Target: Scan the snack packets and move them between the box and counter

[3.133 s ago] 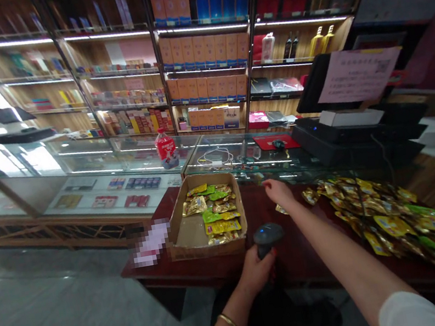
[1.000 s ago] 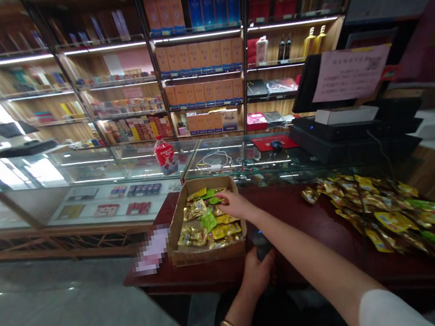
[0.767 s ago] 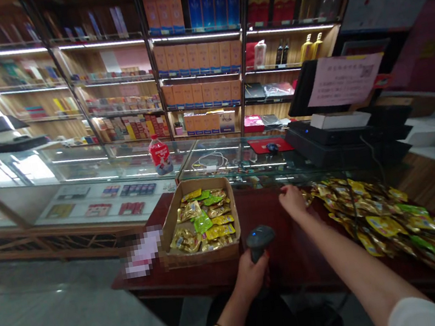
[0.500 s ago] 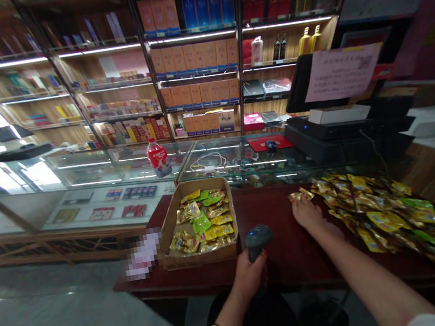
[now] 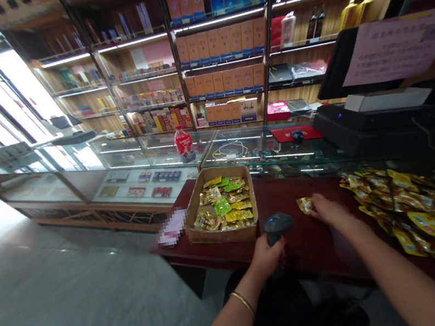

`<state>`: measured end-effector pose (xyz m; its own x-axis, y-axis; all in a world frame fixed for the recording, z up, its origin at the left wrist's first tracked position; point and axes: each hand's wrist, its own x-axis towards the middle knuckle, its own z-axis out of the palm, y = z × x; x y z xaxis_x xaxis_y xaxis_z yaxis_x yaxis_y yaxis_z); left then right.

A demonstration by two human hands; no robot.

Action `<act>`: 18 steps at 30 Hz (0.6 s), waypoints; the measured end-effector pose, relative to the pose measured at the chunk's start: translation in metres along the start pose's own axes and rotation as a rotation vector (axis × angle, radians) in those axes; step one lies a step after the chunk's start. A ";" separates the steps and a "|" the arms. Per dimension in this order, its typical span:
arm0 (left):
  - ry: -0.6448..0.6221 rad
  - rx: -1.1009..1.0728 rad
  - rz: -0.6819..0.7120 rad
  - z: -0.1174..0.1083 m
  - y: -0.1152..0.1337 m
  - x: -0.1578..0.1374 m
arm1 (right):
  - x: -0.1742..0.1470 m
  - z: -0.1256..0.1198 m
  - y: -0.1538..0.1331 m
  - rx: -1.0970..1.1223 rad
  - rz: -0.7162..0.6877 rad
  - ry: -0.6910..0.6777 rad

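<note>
My left hand (image 5: 267, 255) is wrapped round the handle of a dark barcode scanner (image 5: 278, 222), a blue light showing on its top. Between the fingers of my right hand (image 5: 325, 208) is a small gold snack packet (image 5: 304, 205), held just above or on the dark red desk (image 5: 283, 185); which of the two I cannot tell. To the right lies a heap of yellow, gold and green snack packets (image 5: 420, 201). An open cardboard box (image 5: 224, 235) with several similar packets stands left of the scanner.
A glass display counter (image 5: 135, 168) runs behind the desk, bearing a red-labelled bottle (image 5: 184, 145), a white cable (image 5: 232, 150) and a mouse (image 5: 297, 135) on a red mat. A monitor (image 5: 334, 65) stands at the right. Shelves of boxed goods (image 5: 218, 46) line the wall.
My right hand has drawn the gold packet away from the heap, leftward toward the scanner. The view has turned left, so the scene sits further right. My left hand keeps holding the scanner.
</note>
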<state>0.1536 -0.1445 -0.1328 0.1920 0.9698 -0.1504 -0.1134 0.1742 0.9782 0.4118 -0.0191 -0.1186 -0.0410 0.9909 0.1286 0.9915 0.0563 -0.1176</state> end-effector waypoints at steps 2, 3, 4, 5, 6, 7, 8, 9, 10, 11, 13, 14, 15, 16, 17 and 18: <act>0.001 -0.001 0.001 0.000 0.000 0.000 | 0.000 0.001 0.007 0.026 0.010 -0.033; -0.002 0.000 0.002 -0.001 0.000 -0.001 | -0.001 0.002 0.010 0.035 0.024 -0.035; -0.009 0.002 0.003 -0.001 0.000 -0.001 | -0.003 0.003 0.011 0.042 0.042 -0.028; -0.018 0.004 0.005 -0.001 0.000 -0.001 | -0.006 0.004 0.013 0.050 0.058 -0.017; -0.026 0.006 0.007 -0.002 0.000 0.000 | -0.008 0.005 0.014 0.061 0.069 -0.005; -0.033 0.007 0.009 -0.002 0.000 0.000 | -0.009 0.006 0.015 0.079 0.073 0.004; -0.039 0.009 0.013 -0.002 0.000 -0.001 | -0.010 0.006 0.016 0.106 0.072 0.008; -0.040 0.010 0.017 -0.002 0.001 -0.001 | -0.011 0.006 0.017 0.141 0.071 0.007; -0.038 0.011 0.019 -0.002 0.002 -0.001 | -0.011 0.006 0.018 0.181 0.073 0.005; -0.036 0.013 0.020 -0.002 0.003 -0.001 | -0.012 0.006 0.018 0.225 0.081 0.006; -0.027 0.017 0.006 -0.001 0.004 -0.002 | -0.013 0.007 0.016 0.318 0.112 0.033; -0.022 0.015 -0.004 -0.001 0.005 -0.002 | -0.015 0.010 0.013 0.369 0.129 0.059; -0.020 0.012 -0.012 -0.001 0.005 -0.002 | -0.018 0.014 0.008 0.424 0.147 0.090; -0.020 0.009 -0.015 0.000 0.005 -0.002 | -0.022 0.019 0.002 0.484 0.167 0.122; -0.023 0.006 -0.017 0.000 0.004 -0.002 | -0.026 0.026 -0.005 0.547 0.189 0.154; -0.028 0.002 -0.018 0.000 0.004 -0.002 | -0.032 0.033 -0.012 0.611 0.215 0.188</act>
<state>0.1524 -0.1456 -0.1290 0.2210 0.9614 -0.1641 -0.1076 0.1913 0.9756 0.3970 -0.0470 -0.1539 0.2267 0.9526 0.2028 0.7245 -0.0258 -0.6888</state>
